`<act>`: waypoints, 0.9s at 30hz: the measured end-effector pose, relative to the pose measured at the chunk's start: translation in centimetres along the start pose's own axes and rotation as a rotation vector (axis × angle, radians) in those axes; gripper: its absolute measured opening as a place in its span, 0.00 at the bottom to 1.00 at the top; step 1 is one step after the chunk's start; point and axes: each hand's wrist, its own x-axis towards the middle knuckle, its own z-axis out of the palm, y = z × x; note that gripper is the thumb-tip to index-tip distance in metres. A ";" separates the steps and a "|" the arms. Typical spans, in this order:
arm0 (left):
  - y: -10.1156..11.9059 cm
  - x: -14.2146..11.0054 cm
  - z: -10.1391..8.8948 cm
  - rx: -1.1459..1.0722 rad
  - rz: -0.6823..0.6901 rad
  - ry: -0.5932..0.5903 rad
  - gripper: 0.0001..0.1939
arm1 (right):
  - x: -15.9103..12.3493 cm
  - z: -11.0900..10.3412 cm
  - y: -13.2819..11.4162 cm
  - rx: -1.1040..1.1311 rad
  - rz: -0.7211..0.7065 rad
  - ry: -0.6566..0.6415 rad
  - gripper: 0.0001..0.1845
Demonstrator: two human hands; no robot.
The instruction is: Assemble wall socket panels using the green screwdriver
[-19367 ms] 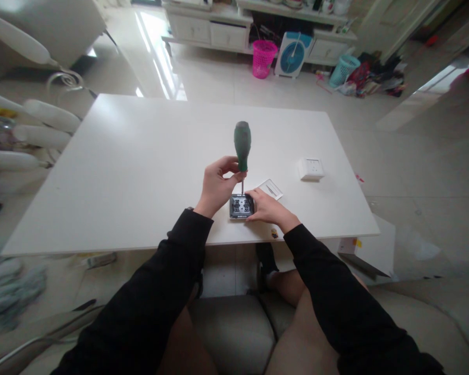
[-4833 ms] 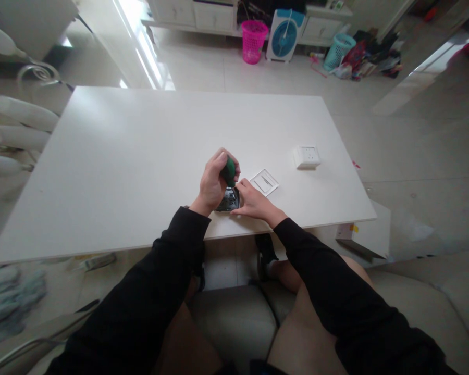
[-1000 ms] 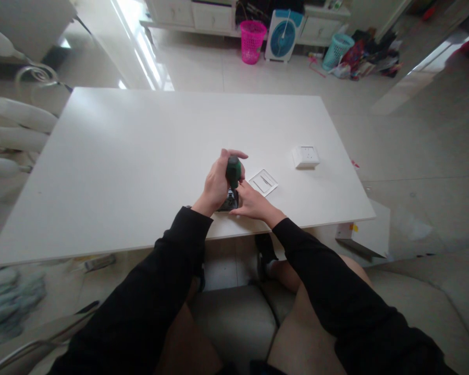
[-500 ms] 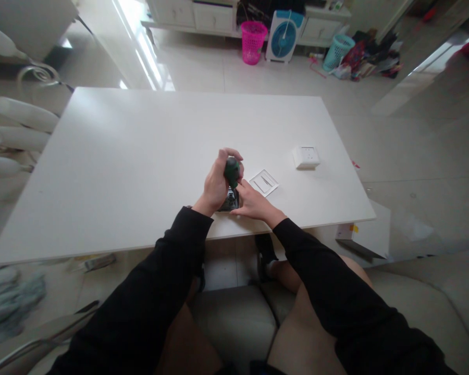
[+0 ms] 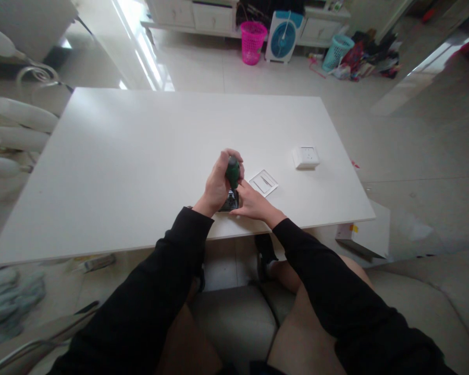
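Note:
My left hand is wrapped round the green handle of a screwdriver that stands tip-down on a dark socket module lying on the white table. My right hand rests on the table with its fingers pressed against the module's right side, holding it in place. Most of the module is hidden by both hands. A white cover frame lies just right of my right hand.
A white wall socket sits on the table further right. White chairs stand at the left. On the floor beyond are a pink basket, a blue fan and a teal basket.
Over the last second my left fingers closed back round the screwdriver handle and shifted slightly on it. My right hand and the module stay where they were.

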 end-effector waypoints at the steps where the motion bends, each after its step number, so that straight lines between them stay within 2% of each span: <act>1: 0.0 0.0 0.0 -0.002 0.008 -0.016 0.28 | 0.0 0.0 0.0 0.002 0.001 0.002 0.42; 4: 0.1 0.0 -0.2 0.049 0.020 -0.043 0.25 | 0.0 0.1 0.1 0.002 0.008 0.005 0.43; 8: 0.0 0.3 -0.4 0.133 -0.002 -0.010 0.32 | 0.0 0.1 0.0 -0.003 0.014 0.002 0.42; 11: 0.1 0.2 -0.4 0.118 -0.022 0.015 0.32 | 0.0 0.0 0.0 -0.004 0.012 -0.004 0.42; 15: 0.1 -0.1 -0.4 0.010 0.023 -0.038 0.26 | 0.0 0.0 0.1 -0.005 0.004 -0.006 0.42; 18: 0.0 0.0 -0.5 0.014 0.066 -0.081 0.22 | 0.0 0.1 0.2 -0.009 0.009 -0.002 0.38; 21: -0.1 0.2 -0.6 0.092 0.082 -0.040 0.25 | 0.0 0.1 0.1 -0.025 0.029 -0.006 0.34; 27: 0.0 0.1 -0.4 0.086 -0.005 0.004 0.30 | 0.0 0.0 0.1 -0.025 0.013 -0.011 0.36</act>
